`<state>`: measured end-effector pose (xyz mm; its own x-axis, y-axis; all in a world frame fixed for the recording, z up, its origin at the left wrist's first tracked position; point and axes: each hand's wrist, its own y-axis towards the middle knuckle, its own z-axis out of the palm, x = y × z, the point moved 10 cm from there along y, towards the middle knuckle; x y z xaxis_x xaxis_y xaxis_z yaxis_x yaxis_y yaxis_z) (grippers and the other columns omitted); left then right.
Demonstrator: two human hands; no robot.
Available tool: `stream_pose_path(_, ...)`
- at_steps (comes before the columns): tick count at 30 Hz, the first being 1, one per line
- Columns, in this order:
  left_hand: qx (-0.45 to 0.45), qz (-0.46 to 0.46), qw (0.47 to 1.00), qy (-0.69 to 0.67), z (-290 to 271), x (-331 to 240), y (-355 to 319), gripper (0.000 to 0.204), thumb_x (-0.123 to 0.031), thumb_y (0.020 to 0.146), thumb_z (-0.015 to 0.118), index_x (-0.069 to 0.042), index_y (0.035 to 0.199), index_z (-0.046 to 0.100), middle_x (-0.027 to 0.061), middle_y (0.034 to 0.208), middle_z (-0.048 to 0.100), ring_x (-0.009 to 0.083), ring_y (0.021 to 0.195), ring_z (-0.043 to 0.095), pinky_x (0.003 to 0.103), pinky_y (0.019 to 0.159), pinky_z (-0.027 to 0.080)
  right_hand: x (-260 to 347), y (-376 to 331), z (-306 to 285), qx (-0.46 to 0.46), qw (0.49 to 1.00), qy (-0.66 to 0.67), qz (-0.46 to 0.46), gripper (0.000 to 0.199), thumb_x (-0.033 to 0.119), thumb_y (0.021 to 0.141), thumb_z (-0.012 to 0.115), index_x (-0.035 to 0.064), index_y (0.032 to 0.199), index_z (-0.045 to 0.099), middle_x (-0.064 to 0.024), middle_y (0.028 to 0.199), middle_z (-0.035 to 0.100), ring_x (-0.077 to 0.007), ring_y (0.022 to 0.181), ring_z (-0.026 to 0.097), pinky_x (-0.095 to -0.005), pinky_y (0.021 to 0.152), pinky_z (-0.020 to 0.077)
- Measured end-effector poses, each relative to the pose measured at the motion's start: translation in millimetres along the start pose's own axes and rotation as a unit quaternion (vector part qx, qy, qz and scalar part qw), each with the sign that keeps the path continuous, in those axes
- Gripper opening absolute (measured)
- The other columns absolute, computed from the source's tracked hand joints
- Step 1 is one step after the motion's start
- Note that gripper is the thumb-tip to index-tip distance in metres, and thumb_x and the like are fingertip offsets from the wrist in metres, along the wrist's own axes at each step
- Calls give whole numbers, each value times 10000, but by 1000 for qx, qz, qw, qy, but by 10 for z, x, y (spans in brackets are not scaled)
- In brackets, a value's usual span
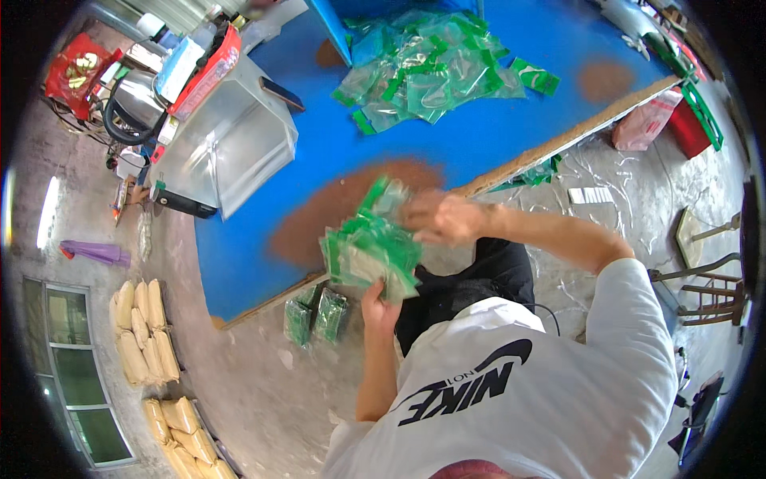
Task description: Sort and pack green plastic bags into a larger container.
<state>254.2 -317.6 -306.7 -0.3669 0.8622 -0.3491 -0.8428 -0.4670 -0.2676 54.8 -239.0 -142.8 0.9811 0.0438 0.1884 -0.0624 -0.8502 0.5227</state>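
Observation:
My left hand [382, 308] grips a thick stack of green-and-clear plastic bags [369, 257] from below, thumb on top, over the front edge of the blue table. At the stack's upper right, my right hand [448, 217] is blurred, its fingers curled in at the clear end of one plastic bag [388, 199]. That bag stands up from the rest at an angle. Farther back on the table lies a large loose heap of similar bags [435, 76], with one bag [535, 77] at its right side.
The blue table [479, 148] has worn brown patches. A clear plastic bin [231, 144], a phone [282, 93] and a metal kettle [134, 102] are at the left. Below the table's front edge lie wrapped green packs [329, 314]. Stacked tan sacks [146, 331] line the left side.

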Motion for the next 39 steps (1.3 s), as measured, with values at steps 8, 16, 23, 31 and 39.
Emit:
stream_pose_path(8, 54, 11, 998, 34, 434, -20, -71, 549, -104, 856, 683, 17, 1359, 499, 147, 1333, 588, 302, 1248, 550, 459, 1131, 382, -1609, 293, 121, 4, 955, -192, 225, 753, 632, 941, 487, 55, 1425, 485, -201, 1509, 413, -414, 1419, 338, -629, 1123, 266)
stream_pose_path(16, -48, 11, 997, 65, -177, -37, 0, 659, -108, 810, 718, -21, 1408, 455, 137, 1385, 549, 337, 1311, 495, 534, 1149, 343, -439, 526, 149, 105, 982, 149, 47, 445, 355, 955, 583, 51, 1281, 592, -206, 1238, 637, -367, 1182, 591, -431, 1022, 464)
stream_pose_path(23, 66, 10, 998, 19, 14, -46, -38, 653, -64, 822, 709, -81, 1425, 457, 123, 1392, 538, 308, 1312, 500, 470, 1175, 337, -543, 303, 112, 0, 994, -105, 0, 610, 487, 932, 587, 16, 1318, 556, -221, 1319, 519, -405, 1262, 470, -551, 1111, 339)
stream_pose_path(31, 32, 23, 998, 43, 261, -69, 3, 634, -146, 854, 703, -20, 1419, 444, 143, 1413, 525, 352, 1326, 475, 566, 1137, 346, -1108, 627, -51, -58, 979, -103, 168, 643, 542, 968, 502, 30, 1353, 549, -227, 1402, 506, -407, 1355, 412, -552, 1126, 306)
stream_pose_path(39, 58, 18, 998, 28, 170, -79, -79, 673, -140, 803, 753, -49, 1408, 470, 135, 1396, 546, 339, 1313, 492, 534, 1136, 352, -78, 275, 443, 66, 989, 82, 107, 585, 472, 975, 515, 7, 1327, 562, -240, 1345, 515, -441, 1325, 416, -585, 1088, 334)
